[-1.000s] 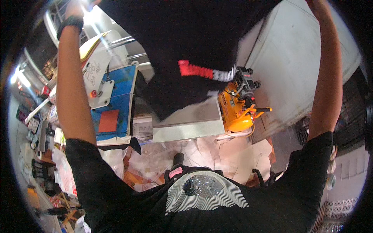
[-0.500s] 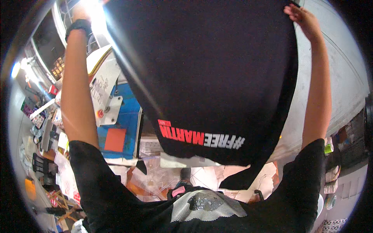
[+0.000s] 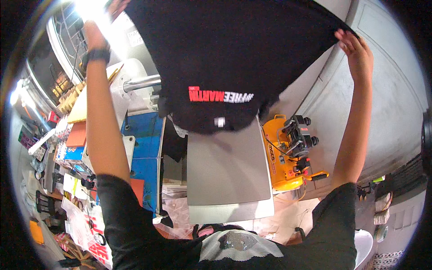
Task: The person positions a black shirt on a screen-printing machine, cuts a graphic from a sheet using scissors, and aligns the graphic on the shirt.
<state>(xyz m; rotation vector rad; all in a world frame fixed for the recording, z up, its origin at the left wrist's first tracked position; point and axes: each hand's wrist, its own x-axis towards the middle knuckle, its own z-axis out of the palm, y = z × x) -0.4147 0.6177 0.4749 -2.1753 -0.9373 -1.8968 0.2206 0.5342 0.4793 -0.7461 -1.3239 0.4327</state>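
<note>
A black T-shirt (image 3: 216, 49) with a red and white print hangs stretched between my raised hands. My left hand (image 3: 118, 9), partly cut off by the top edge and washed out by glare, grips the shirt's far left side. On the far right my right hand (image 3: 355, 48) pinches the shirt's other corner between thumb and fingers. The shirt's near end, with a small white label, hangs over the far part of a flat grey board (image 3: 227, 168). A dark band circles my left wrist.
Right of the board stands a yellow air compressor (image 3: 283, 157) with black fittings. To the left are a blue surface (image 3: 146, 144), a metal bar (image 3: 141, 83) on a white machine, and a dark cloth (image 3: 174, 141). A pale wall panel (image 3: 382, 103) rises at right.
The shirt has moved farther away, its near end drawn back and its print higher in view. The grey board and yellow compressor have come into sight. Both hands keep their hold.
</note>
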